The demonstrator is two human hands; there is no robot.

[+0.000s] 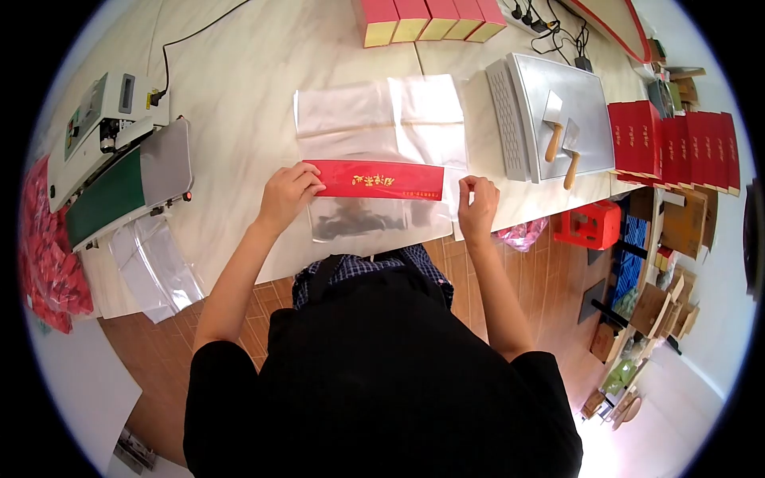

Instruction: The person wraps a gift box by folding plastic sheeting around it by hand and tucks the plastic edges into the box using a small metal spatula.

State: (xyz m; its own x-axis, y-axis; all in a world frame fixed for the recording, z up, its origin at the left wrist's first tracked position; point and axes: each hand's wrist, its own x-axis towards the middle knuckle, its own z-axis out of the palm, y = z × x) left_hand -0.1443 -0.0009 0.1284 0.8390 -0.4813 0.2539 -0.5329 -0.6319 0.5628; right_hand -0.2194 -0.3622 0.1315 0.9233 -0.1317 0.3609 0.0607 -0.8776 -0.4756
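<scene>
A long red box [382, 177] with gold characters lies across clear plastic bags [382, 119] on the table; whether it is inside the top one I cannot tell. My left hand [288, 191] is closed at the box's left end, fingertips on its red surface. Off the other end, my right hand [478, 205] has its thumb and fingers pinched together at the right edge of the clear plastic. Below the box, the plastic shows a dark reflection.
Left stands a sealing machine [103, 119] with a green belt [107, 203]. More plastic sleeves [155, 263] hang over the table edge. To the right, a metal case [558, 119] bears two wooden-handled scrapers [553, 143]. Red boxes [430, 20] line the back; others [637, 139] stand right.
</scene>
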